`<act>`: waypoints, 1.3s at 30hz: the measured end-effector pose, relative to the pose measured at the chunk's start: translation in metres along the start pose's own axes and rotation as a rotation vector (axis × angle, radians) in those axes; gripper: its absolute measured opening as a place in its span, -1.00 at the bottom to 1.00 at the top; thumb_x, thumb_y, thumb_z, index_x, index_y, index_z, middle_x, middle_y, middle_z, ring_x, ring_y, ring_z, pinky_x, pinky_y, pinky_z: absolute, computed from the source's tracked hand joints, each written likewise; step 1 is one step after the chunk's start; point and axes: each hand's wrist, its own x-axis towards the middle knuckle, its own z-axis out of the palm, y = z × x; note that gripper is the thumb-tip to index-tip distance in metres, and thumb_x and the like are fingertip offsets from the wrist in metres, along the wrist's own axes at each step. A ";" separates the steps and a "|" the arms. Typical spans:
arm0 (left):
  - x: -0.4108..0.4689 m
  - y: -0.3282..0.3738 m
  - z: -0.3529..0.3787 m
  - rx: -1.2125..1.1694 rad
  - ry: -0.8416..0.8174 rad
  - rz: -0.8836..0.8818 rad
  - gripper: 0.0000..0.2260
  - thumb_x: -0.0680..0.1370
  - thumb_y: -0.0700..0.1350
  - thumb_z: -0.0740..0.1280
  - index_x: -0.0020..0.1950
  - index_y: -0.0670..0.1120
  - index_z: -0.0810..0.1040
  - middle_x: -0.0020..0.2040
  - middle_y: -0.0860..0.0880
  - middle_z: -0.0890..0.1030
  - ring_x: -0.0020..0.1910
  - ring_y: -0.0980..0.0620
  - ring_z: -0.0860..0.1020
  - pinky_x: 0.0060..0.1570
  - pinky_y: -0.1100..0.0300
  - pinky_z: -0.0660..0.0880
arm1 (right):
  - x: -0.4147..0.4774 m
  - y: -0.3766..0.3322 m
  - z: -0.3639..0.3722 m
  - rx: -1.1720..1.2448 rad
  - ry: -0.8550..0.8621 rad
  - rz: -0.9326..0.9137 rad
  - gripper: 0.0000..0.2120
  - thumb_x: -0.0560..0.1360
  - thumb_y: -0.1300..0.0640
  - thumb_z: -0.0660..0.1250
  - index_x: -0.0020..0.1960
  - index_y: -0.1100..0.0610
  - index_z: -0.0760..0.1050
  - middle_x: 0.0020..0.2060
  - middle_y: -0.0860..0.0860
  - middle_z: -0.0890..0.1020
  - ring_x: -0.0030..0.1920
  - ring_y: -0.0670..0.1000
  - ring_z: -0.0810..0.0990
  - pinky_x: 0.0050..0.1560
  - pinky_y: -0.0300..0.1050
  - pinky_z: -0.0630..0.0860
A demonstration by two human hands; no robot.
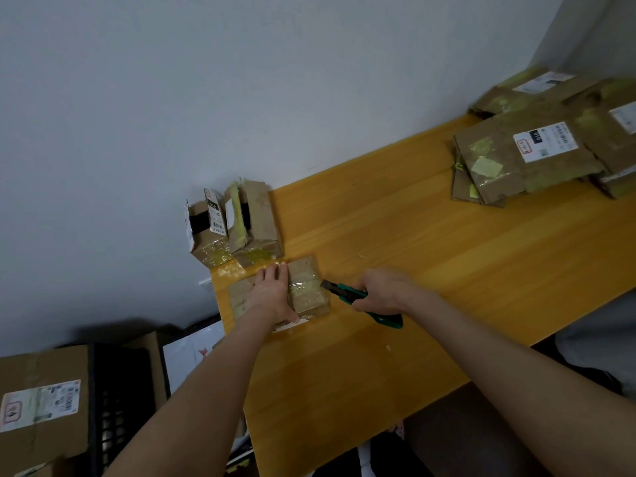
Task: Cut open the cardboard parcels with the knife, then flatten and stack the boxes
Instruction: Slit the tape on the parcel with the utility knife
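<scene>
A small taped cardboard parcel (307, 290) lies flat near the left end of the yellow wooden table (413, 270). My left hand (272, 294) rests flat on top of it, fingers straight and pointing to the wall. My right hand (385, 292) grips a green utility knife (347, 293). The knife's dark tip sits at the parcel's right edge. Two opened small boxes (237, 223) stand side by side against the wall just behind the parcel. A pile of flattened boxes (537, 156) with white shipping labels lies at the far right of the table.
Left of the table, lower down, sits a large labelled cardboard box (41, 404) beside a black crate (120, 404) and a white sheet (192, 349). A grey wall (241, 98) runs along the table's far edge. Small white scraps lie on the tabletop.
</scene>
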 end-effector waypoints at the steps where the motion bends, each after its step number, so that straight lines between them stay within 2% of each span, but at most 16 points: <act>1: 0.000 0.000 0.000 0.000 0.001 -0.003 0.13 0.31 0.14 0.55 0.59 -0.12 -0.15 0.55 -0.11 0.03 0.53 -0.17 0.01 0.47 -0.07 0.19 | -0.001 0.001 0.000 0.000 -0.014 0.001 -0.71 0.56 -0.05 0.26 0.19 0.04 0.56 -0.23 -0.01 0.58 -0.28 -0.01 0.53 -0.37 -0.19 0.42; 3: 0.001 -0.001 -0.001 -0.001 -0.001 -0.004 0.13 0.31 0.15 0.55 0.59 -0.12 -0.15 0.55 -0.11 0.04 0.53 -0.16 0.01 0.47 -0.07 0.19 | -0.003 0.007 0.003 0.061 0.007 0.022 -0.74 0.54 -0.06 0.28 0.18 -0.01 0.57 -0.29 -0.02 0.56 -0.35 -0.02 0.51 -0.40 -0.19 0.41; 5: 0.001 0.001 -0.002 0.010 -0.003 -0.002 0.13 0.30 0.16 0.55 0.59 -0.12 -0.15 0.54 -0.11 0.05 0.53 -0.17 0.03 0.47 -0.08 0.20 | -0.001 0.015 0.010 0.249 0.134 0.088 -0.85 0.53 -0.08 0.29 0.03 -0.05 0.54 -0.31 0.00 0.59 -0.36 -0.02 0.52 -0.39 -0.17 0.42; 8: -0.004 0.008 -0.004 -0.001 -0.004 -0.056 0.12 0.29 0.29 0.50 0.58 -0.08 -0.12 0.50 -0.13 0.12 0.48 -0.20 0.13 0.43 -0.14 0.23 | 0.008 0.011 0.022 0.613 0.263 0.196 -0.74 0.56 -0.10 0.25 -0.10 0.10 0.49 -0.22 0.09 0.62 -0.27 0.03 0.57 -0.29 -0.09 0.48; 10: -0.007 0.014 -0.004 -0.122 -0.018 -0.157 0.11 0.28 0.39 0.43 0.58 -0.05 -0.09 0.47 -0.16 0.15 0.44 -0.21 0.18 0.37 -0.15 0.27 | 0.015 -0.005 0.029 0.884 0.213 0.236 -0.67 0.59 -0.06 0.22 0.10 0.21 0.50 -0.02 0.15 0.61 -0.04 0.10 0.60 -0.08 -0.03 0.53; 12: -0.009 0.017 0.000 -0.278 -0.022 -0.219 0.05 0.32 0.39 0.40 0.57 -0.05 -0.06 0.46 -0.19 0.18 0.43 -0.22 0.21 0.35 -0.14 0.31 | 0.016 -0.023 0.034 1.157 0.118 0.286 -0.59 0.63 0.00 0.17 0.31 0.29 0.37 0.20 0.18 0.52 0.20 0.16 0.52 0.09 -0.02 0.48; 13: -0.009 0.016 0.005 -0.345 -0.025 -0.236 -0.01 0.36 0.37 0.39 0.57 -0.05 -0.02 0.45 -0.21 0.20 0.42 -0.23 0.24 0.34 -0.13 0.34 | 0.016 -0.030 0.037 1.260 0.090 0.309 -0.57 0.63 0.02 0.16 0.36 0.31 0.32 0.25 0.19 0.49 0.25 0.17 0.48 0.16 -0.01 0.46; 15: -0.011 0.012 0.014 -0.489 -0.050 -0.261 -0.15 0.42 0.32 0.37 0.53 -0.08 0.12 0.40 -0.21 0.29 0.37 -0.22 0.33 0.31 -0.11 0.39 | 0.023 -0.036 0.046 1.351 0.086 0.347 -0.55 0.63 0.01 0.16 0.37 0.31 0.30 0.23 0.19 0.50 0.24 0.17 0.49 0.24 0.03 0.45; 18: -0.014 0.004 0.019 -0.914 -0.042 -0.301 -0.38 0.49 0.19 0.38 0.42 -0.11 0.33 0.30 -0.14 0.50 0.22 -0.14 0.51 0.21 -0.08 0.48 | 0.032 -0.039 0.052 1.387 0.135 0.346 -0.58 0.62 -0.01 0.17 0.33 0.28 0.36 0.07 0.11 0.51 0.06 0.09 0.50 0.13 -0.02 0.47; 22: -0.021 0.005 0.010 -1.364 0.043 -0.346 -0.56 0.53 0.06 0.39 0.28 -0.14 0.37 0.19 -0.12 0.55 -0.01 -0.01 0.55 -0.09 0.10 0.49 | 0.034 -0.037 0.037 1.355 0.255 0.220 -0.65 0.65 0.01 0.13 0.32 0.20 0.39 0.04 0.05 0.52 0.04 0.03 0.49 -0.04 -0.16 0.43; 25: -0.022 0.003 -0.004 -1.599 0.116 -0.305 -0.59 0.50 0.04 0.42 0.25 -0.08 0.38 0.20 -0.12 0.55 0.05 -0.03 0.55 0.01 0.03 0.51 | 0.031 -0.035 0.015 1.329 0.323 0.117 -0.65 0.66 0.04 0.10 0.35 0.20 0.35 0.09 0.04 0.50 0.06 0.01 0.47 -0.03 -0.15 0.39; 27: -0.020 0.001 -0.014 -1.605 0.144 -0.256 -0.54 0.51 0.00 0.42 0.34 -0.04 0.36 0.19 -0.08 0.54 0.06 0.01 0.54 0.10 0.01 0.49 | 0.030 -0.034 0.003 1.328 0.369 0.088 -0.65 0.66 0.05 0.10 0.36 0.20 0.34 0.10 0.05 0.50 0.06 0.01 0.47 0.00 -0.13 0.38; 30: -0.019 0.004 -0.028 -1.531 0.136 -0.201 -0.40 0.51 -0.01 0.43 0.49 -0.06 0.29 0.11 0.05 0.51 -0.02 0.13 0.51 0.02 0.11 0.46 | 0.030 -0.031 -0.010 1.277 0.406 0.054 -0.67 0.66 0.05 0.10 0.34 0.20 0.35 0.08 0.05 0.49 0.06 0.04 0.48 -0.02 -0.10 0.38; 34: -0.018 0.010 -0.036 -1.484 0.202 -0.220 -0.39 0.49 -0.09 0.45 0.48 -0.18 0.31 -0.02 0.07 0.55 -0.07 0.18 0.52 0.06 0.15 0.45 | 0.031 -0.029 -0.017 1.178 0.399 0.073 -0.68 0.65 0.04 0.15 0.27 0.23 0.42 0.04 0.07 0.53 0.02 0.05 0.51 -0.06 -0.08 0.43; 37: -0.015 0.010 -0.036 -1.447 0.231 -0.258 -0.44 0.48 -0.09 0.47 0.42 -0.19 0.40 0.05 -0.04 0.60 -0.07 0.10 0.57 -0.13 0.27 0.49 | 0.029 -0.021 -0.008 0.951 0.474 0.073 -0.72 0.62 -0.03 0.19 0.12 0.16 0.48 -0.10 0.02 0.58 -0.10 0.02 0.58 -0.14 -0.05 0.56; 39: -0.012 0.008 -0.034 -1.411 0.245 -0.290 -0.46 0.46 -0.03 0.49 0.37 -0.18 0.45 0.08 -0.11 0.62 -0.01 0.01 0.61 -0.12 0.22 0.52 | 0.020 -0.018 -0.002 0.726 0.519 0.059 -0.76 0.60 -0.08 0.19 0.01 0.09 0.46 -0.21 -0.03 0.56 -0.23 -0.02 0.57 -0.32 -0.12 0.51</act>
